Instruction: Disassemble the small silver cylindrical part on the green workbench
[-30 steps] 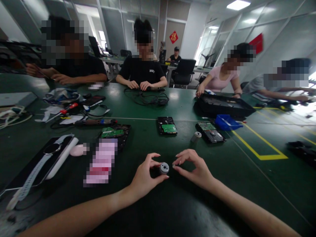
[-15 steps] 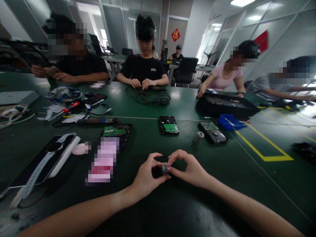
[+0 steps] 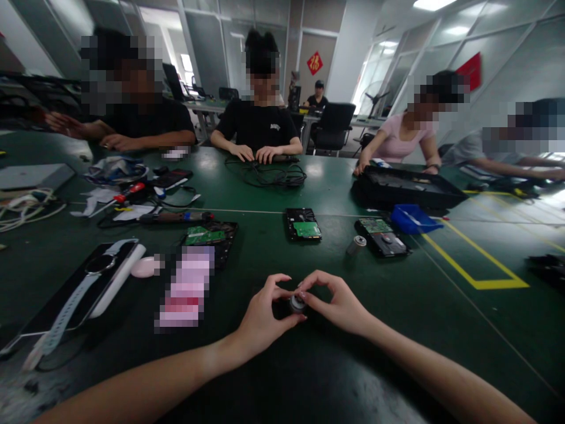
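Closed in from the right since a second ago: right hand (image 3: 339,306) now met the left hand (image 3: 260,318) over the small round metal part (image 3: 296,304). Head view: part pinched between both, low over the green surface (image 3: 397,330), flat face up toward the camera. Left thumb and fingers clamped around its side; right fingertips (image 3: 304,296) pressed on its top. Neither nearer.

You are working under bright white ceiling panels (image 3: 430,5) and daylight from the far glass walls, which throw pale glare across the glossy dark green table (image 3: 318,176). Near you the tabletop falls dim and shadowed. The wide lens bends the edges strongly, and the faces around the table are pixelated blocks.
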Available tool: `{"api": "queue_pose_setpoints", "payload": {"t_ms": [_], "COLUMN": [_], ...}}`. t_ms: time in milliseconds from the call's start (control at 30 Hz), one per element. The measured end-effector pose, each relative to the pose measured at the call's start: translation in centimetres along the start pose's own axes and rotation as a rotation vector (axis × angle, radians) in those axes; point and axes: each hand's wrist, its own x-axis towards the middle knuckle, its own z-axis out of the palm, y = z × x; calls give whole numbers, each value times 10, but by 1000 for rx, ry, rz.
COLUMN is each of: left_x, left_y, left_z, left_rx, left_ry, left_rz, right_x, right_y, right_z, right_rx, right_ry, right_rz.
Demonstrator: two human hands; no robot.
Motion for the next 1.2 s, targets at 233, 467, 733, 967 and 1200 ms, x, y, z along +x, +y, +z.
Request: {"api": "queue_pose_setpoints", "payload": {"t_ms": [233, 467, 733, 967, 1200], "left_x": [1, 1, 1, 1, 1], "left_y": [-3, 1, 0, 1, 0], "left_z": [1, 0, 0, -1, 0], "left_rx": [-12, 1, 46, 57, 49], "left_ry": [3, 2, 7, 9, 10], "left_rz": [4, 4, -8, 1, -6], "right_x": [-3, 2, -33, -51, -27], "right_y": [3, 1, 37, 60, 26], "right_z": [0, -6, -36, -34, -27], "right_rx": [-24, -85, -144, -326, -121], "right_ry": [9, 89, 16, 21, 131], "right_rz": [-78, -137, 39, 65, -21]}}
